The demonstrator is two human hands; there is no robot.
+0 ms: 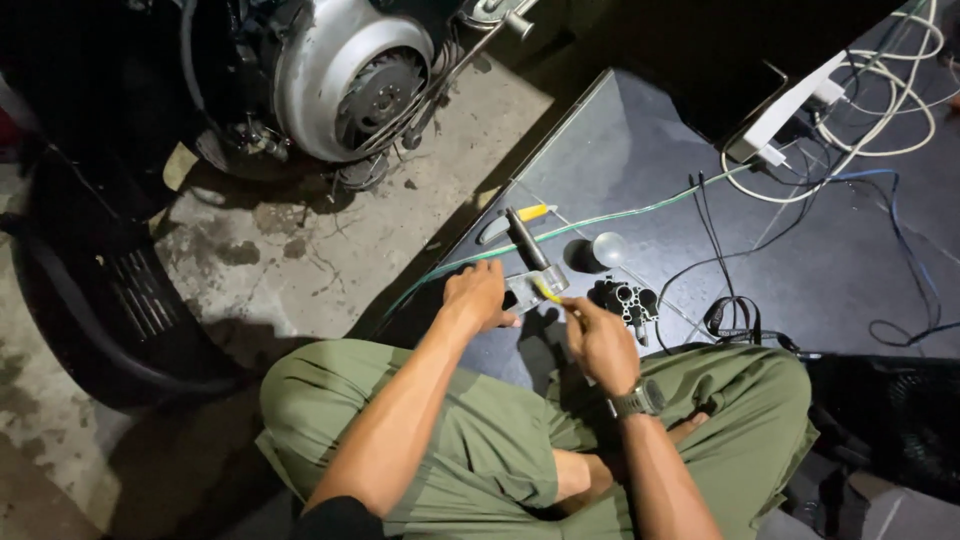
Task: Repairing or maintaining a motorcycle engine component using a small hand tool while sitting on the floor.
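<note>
I sit cross-legged on the cracked concrete floor (330, 250), in my olive green trousers (470, 440), at the edge of a dark glossy board (700, 130) that lies flat on the ground. My left hand (478, 295) rests on a small grey metal part (528, 290) at the near edge of the board; the fingers are curled over its left side, so this grip is pressed on the part and holds it down. My right hand (598, 343), with a dark wristwatch (637, 400) on the wrist, pinches a thin yellow tool (547, 291) between thumb and fingers – its tip touches the grey part. A black rod-like handle (525, 238) stands up tilted from the part, and behind it lies a screwdriver with a yellow handle (518, 220). Just beside my right hand there is a black ribbed metal block (628, 300), and near it a small round grey lamp bulb (608, 248). A thin green wire (600, 222) runs across the board, and farther away – at the top right – a white power strip (785, 110) lies with white cables (890, 100) looped around. On the floor at the top left stands a silver engine housing (345, 75).
</note>
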